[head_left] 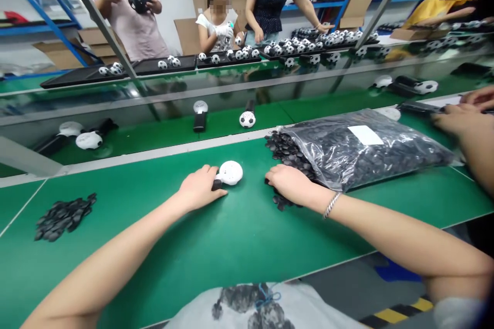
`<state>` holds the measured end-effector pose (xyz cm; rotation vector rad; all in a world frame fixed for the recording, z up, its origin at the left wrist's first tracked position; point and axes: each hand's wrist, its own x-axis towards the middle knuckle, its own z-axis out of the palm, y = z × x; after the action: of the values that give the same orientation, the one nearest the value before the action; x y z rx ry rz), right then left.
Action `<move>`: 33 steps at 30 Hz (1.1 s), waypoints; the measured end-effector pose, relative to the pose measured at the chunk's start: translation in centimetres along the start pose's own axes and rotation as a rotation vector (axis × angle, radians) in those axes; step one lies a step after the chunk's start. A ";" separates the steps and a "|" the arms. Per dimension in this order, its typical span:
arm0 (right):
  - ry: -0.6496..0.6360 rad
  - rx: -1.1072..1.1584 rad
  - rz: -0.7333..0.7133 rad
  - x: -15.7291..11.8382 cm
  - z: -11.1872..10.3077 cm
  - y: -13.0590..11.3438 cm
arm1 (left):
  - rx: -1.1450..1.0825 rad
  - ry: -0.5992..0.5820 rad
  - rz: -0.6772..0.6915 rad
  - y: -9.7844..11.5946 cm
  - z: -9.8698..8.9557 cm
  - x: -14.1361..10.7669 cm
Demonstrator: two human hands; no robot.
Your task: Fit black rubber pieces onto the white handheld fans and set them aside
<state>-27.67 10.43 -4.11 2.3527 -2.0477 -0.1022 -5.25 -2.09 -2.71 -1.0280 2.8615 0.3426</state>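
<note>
On the green work surface (247, 247), my left hand (198, 188) is closed around the black handle of a small device with a round white head (231, 172). The head lies flat, its plain white side up with small dark marks. To the right, my right hand (289, 183) is at the spilled heap of small flat black pieces (287, 151), its fingertips pinched on a black piece (267, 181). This heap comes from the mouth of a large clear plastic bag (370, 154) of such pieces. My palm hides part of the heap.
Another pile of black pieces (65, 217) lies at left. Beyond a metal rail, a green belt (162, 128) carries football-headed devices (247, 119). Trays (165, 65) of small footballs stand at the back, with people behind. A co-worker's hands (463, 118) are at far right.
</note>
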 end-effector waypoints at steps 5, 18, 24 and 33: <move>0.028 -0.019 -0.083 0.1 -0.4 0.1 | -0.034 0.022 0.073 0.7 0.4 -0.3; 0.184 0.842 -0.056 0.0 -0.8 -2.0 | -0.177 0.045 0.073 1.7 0.9 -0.9; 0.242 0.739 -0.193 0.1 -0.3 -2.5 | -0.193 0.041 0.074 2.1 0.8 -0.8; 0.334 0.550 -0.282 1.6 -0.3 -3.5 | -0.366 0.091 0.184 1.8 1.3 0.6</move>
<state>-24.00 9.28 -4.10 2.6908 -1.7315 0.8941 -6.89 -0.79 -3.77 -0.8424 3.0542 0.8825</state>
